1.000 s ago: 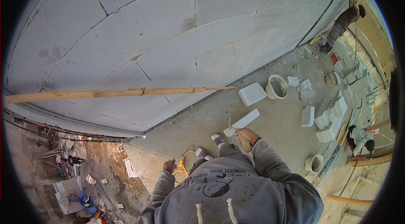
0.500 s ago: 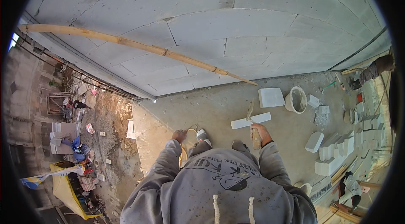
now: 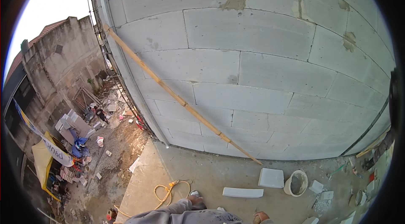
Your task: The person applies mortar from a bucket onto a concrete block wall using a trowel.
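My left hand (image 3: 196,201) is low in the picture beside my shoe, its fingers turned down and blurred. A looped yellow rope (image 3: 169,189) lies on the floor to its left; I cannot tell whether the hand touches it. Cut by the lower edge, my right hand (image 3: 261,216) looks curled. The trowel it gripped half a second ago is out of sight beneath it. A long narrow white block (image 3: 243,192) lies just beyond this hand. Farther off are a thicker white block (image 3: 271,178) and a mortar-stained bucket (image 3: 296,182).
A tall wall of pale blocks (image 3: 249,68) rises in front, with a bamboo pole (image 3: 183,103) slanting across it. At the left the slab edge drops to rubble ground (image 3: 112,148) with a yellow canopy (image 3: 41,163). Block pieces (image 3: 322,194) lie at the right.
The view has tilted up, so more wall shows and both hands sit near the lower edge. The trowel no longer shows over the narrow block.
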`<state>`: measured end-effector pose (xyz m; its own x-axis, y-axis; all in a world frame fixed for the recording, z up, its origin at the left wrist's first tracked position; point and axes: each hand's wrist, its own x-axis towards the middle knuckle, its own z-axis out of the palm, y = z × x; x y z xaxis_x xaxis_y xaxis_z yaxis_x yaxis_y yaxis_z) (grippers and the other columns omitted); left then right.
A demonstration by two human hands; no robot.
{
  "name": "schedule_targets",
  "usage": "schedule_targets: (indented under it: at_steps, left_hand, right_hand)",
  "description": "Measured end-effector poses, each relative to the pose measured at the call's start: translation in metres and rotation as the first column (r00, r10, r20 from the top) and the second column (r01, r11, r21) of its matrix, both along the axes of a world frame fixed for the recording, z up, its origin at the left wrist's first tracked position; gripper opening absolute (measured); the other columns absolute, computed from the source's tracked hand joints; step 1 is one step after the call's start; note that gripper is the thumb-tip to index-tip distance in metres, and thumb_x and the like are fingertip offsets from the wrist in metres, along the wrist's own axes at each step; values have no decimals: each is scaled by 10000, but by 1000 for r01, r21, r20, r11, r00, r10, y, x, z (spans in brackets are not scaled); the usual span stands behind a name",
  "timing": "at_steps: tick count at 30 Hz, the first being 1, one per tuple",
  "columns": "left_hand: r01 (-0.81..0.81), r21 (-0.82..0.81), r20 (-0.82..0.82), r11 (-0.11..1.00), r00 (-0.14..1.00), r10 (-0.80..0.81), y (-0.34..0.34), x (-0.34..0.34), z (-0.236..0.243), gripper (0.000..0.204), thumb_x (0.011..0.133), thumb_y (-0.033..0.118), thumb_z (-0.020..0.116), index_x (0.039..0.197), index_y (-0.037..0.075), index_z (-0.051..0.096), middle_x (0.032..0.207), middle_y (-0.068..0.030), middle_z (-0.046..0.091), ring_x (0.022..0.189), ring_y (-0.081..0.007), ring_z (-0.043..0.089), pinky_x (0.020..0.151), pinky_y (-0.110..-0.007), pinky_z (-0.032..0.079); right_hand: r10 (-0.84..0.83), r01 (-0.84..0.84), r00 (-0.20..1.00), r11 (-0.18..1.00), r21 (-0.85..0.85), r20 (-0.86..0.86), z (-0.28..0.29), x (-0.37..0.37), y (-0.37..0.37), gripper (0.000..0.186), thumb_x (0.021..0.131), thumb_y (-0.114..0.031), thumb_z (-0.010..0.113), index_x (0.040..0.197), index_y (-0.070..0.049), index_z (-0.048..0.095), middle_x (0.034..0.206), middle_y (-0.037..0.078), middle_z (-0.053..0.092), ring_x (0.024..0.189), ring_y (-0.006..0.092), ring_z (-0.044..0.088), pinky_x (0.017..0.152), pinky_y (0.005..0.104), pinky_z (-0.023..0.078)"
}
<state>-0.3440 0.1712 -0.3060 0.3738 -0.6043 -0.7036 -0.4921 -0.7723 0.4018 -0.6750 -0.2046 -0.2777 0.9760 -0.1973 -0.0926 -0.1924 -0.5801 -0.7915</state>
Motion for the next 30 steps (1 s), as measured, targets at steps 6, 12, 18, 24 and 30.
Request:
schedule_targets:
  at_steps: [6,12,18,24,30]
  left_hand:
    - [-121,-27,24,992,992,122,-19,-13,99,494,947,428,335,1205,94,591,1270,-150,545,1199,-355,480,1010,-431,362]
    - [-439,20,20,898,898,439,8,-12,66,592,901,483,419,1199,-5,572,1281,-218,517,1229,-352,458,1028,-406,346]
    - [-617,-189,0,764,778,628,29,-94,79,507,896,471,465,1150,64,630,1127,-176,629,1112,-332,556,961,-408,408]
    - [-820,-19,-175,572,566,806,119,-204,67,565,886,473,468,1229,35,563,1270,-193,536,1181,-372,495,1011,-418,367]
    - [-818,204,-6,538,549,836,206,-306,-6,576,902,509,400,1010,10,667,970,-188,670,976,-333,623,887,-432,444]
  right_hand:
    - [27,-26,998,999,-25,51,-41,-28,-31,246,779,-232,592,889,-27,668,995,174,653,947,313,617,853,360,478]
    - [116,-116,991,993,6,-65,-48,-90,-31,264,775,-236,604,930,-34,673,1054,177,641,1011,323,598,895,359,460]
    - [230,-226,952,973,44,-200,-35,-129,-41,306,778,-241,618,989,-27,672,1060,180,643,1008,320,604,896,364,462]
    - [239,-30,911,850,526,-336,51,-100,-9,134,762,-172,560,885,-121,549,610,76,510,474,258,515,431,397,438]
    - [-223,798,510,484,360,-831,103,-120,43,131,773,-153,569,879,-90,527,623,76,511,480,244,508,431,384,440]
